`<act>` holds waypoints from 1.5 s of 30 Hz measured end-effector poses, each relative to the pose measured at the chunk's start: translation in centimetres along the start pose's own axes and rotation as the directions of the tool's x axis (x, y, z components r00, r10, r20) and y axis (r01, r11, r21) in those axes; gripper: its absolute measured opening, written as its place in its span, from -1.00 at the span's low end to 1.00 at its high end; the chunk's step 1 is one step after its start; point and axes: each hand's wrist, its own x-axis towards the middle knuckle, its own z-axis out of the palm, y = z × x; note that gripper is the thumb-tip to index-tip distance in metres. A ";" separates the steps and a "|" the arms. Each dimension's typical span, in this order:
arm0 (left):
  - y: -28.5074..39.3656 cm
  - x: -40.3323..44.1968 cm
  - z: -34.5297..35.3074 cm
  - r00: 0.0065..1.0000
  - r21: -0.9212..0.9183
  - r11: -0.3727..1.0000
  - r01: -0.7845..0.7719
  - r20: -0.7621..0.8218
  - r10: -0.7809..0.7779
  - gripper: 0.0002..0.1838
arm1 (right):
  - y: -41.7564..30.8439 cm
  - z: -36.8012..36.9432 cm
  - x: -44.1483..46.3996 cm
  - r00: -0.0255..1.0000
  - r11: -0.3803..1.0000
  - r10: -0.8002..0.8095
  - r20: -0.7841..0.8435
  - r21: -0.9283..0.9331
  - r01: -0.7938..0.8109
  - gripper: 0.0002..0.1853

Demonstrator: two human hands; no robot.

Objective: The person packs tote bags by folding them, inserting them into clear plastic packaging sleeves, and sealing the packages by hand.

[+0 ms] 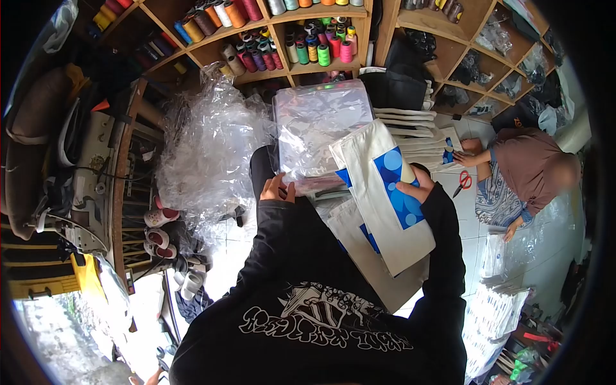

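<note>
One white-and-blue cloth [387,199], right of centre, could slip because my right hand [419,186] pinches only its edge; my left hand [277,189] curls beside the plastic stack [324,131], grip unclear.
</note>
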 end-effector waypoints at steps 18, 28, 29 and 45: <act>3.3 2.8 0.4 0.889 0.229 0.876 -0.425 0.290 0.355 -0.36 | -0.4 -0.3 -2.7 0.997 0.995 0.036 -0.073 0.093 -0.029 -0.44; -0.6 0.8 3.5 0.847 0.366 0.818 -0.444 0.470 0.249 -0.47 | 1.8 -2.0 -6.7 0.987 0.992 0.023 -0.160 0.128 -0.002 -0.48; -1.2 0.7 3.9 0.846 0.365 0.818 -0.444 0.471 0.249 -0.47 | 2.0 -2.0 -6.8 0.987 0.988 0.030 -0.158 0.151 -0.006 -0.49; 0.4 0.6 2.5 0.902 0.326 0.873 -0.363 0.360 0.240 -0.49 | 0.9 -1.1 -6.2 0.991 0.983 0.081 -0.108 0.172 -0.062 -0.51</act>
